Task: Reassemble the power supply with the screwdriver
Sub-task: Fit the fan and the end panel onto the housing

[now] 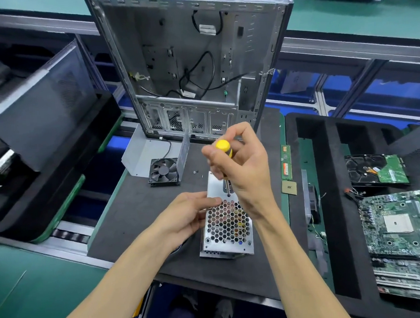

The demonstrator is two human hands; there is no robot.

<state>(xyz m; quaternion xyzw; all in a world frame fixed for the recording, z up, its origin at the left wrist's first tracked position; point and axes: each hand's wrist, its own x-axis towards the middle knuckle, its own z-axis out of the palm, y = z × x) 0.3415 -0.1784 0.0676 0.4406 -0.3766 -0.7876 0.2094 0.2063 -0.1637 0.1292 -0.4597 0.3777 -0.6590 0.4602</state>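
We see an open computer case standing at the far middle of the table, its bare metal interior facing us with loose black cables inside. To the right, a black foam tray carries a motherboard at its near end and a hard drive beyond it. Near the middle of the table lies the power supply, a metal box whose honeycomb grille faces up. Just left of the case's foot sits a black fan, with a bent metal plate behind it. Between the power supply and the tray we find two memory sticks and a small processor chip. Our right hand wraps its fingers round the screwdriver, yellow cap up, shaft upright, its tip down on the far plain part of the power supply's top. Our left hand rests against the power supply's left edge, fingers curled, fingertips touching the top by the grille. Small screws lie just right of the fan.
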